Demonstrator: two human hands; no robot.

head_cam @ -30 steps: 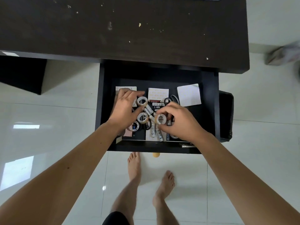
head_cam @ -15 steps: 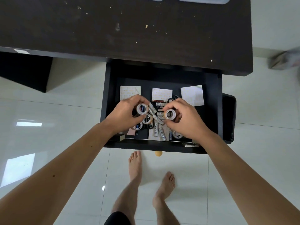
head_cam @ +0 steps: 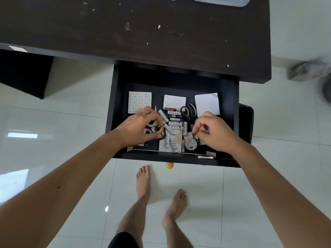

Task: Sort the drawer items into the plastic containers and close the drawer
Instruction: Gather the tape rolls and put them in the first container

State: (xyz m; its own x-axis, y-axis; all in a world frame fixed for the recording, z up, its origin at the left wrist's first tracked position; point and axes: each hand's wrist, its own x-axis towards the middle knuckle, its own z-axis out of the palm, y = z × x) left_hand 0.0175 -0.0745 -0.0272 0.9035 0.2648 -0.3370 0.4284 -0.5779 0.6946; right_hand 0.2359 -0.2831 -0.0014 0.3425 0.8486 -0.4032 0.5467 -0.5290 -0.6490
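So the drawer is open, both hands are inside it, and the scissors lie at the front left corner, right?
Not quite. The head view shows the scissors toward the back right of the drawer, between the left hand and right hand. The rest holds.

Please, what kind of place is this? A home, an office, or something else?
Probably a room at home, at a dark desk. The person stands barefoot on glossy white floor tiles, and the open drawer holds household odds and ends: batteries, tape rolls, scissors.

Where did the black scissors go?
The black-handled scissors lie in the open dark drawer, right of centre, between the batteries and the right hand.
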